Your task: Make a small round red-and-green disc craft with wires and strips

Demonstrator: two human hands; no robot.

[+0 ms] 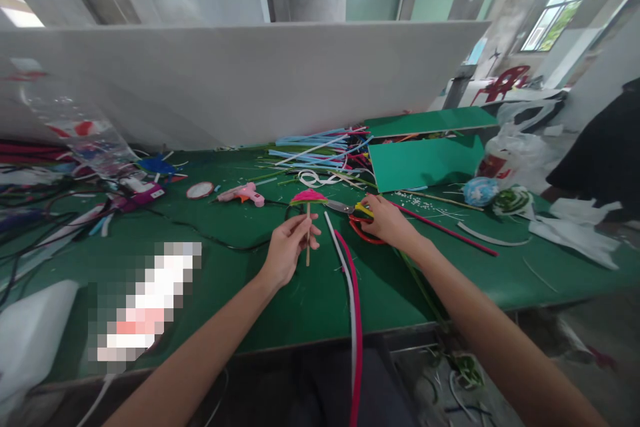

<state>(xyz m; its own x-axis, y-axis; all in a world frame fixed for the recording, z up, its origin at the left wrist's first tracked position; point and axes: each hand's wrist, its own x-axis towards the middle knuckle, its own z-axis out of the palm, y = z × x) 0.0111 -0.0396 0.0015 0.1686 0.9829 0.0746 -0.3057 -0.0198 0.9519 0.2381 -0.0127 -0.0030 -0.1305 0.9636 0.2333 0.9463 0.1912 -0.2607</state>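
My left hand (286, 248) is closed around a thin wooden stick (308, 256), held upright. At the stick's top sits a bright pink piece with a green underside (309, 197), fuzzy like pipe cleaner. My right hand (393, 221) grips a pair of scissors (342, 207) with red and yellow handles. The blades point left, with their tips close to the pink and green piece; whether they touch it I cannot tell. Between my forearms, a white pipe cleaner (341, 247) and a pink pipe cleaner (357, 307) run over the table's front edge.
A pink glue gun (245, 194) lies on the green table (225, 293). Behind are bundled blue pipe cleaners (310, 150) and a green box (425, 163). A plastic bottle (80, 123) and cables stand left. Yarn-like balls (481, 192) and a plastic bag (517, 147) are right, near a dark-clothed person (600, 147).
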